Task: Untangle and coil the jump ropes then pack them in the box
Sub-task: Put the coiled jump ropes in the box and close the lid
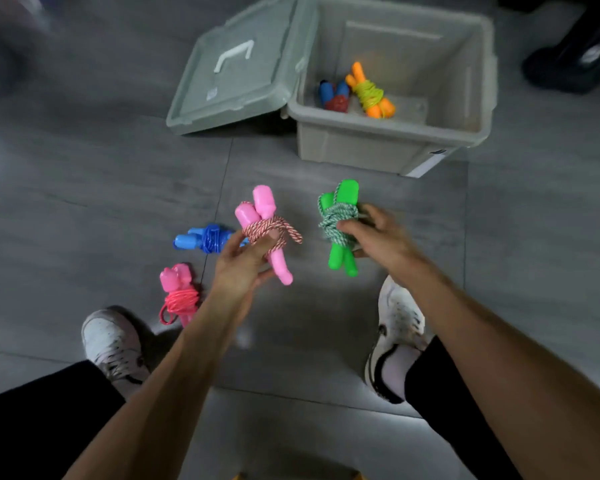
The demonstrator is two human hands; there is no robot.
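Two coiled jump ropes are held above the grey tiled floor at the centre of the frame, one in each hand. The left hand grips the pink-handled rope: fingers and thumb are curled round the bundle where the red-and-white cord wraps the two pink handles, with the handle tops pointing to the upper frame and one handle end projecting below the hand. The right hand grips the green-handled rope: the thumb presses on the green-and-white cord knot, and the fingers curl behind the bundle. The two bundles are near each other but apart.

Two further coiled ropes lie on the floor at centre left. The blue rope lies just left of the left hand, partly hidden behind its fingers. The pink rope with a red cord lies below the blue rope, beside the left forearm.

The box, grey plastic, stands in the upper right of the frame with its top open. Its lid, fitted with a white handle, rests tilted against the left wall of the box. Two packed ropes lie on the box bottom: the orange-handled rope with a yellow-green cord and, touching or just left of it, the blue-handled rope with a red cord.

Two white shoes show in the lower frame, the left shoe at lower left and the right shoe under the right forearm
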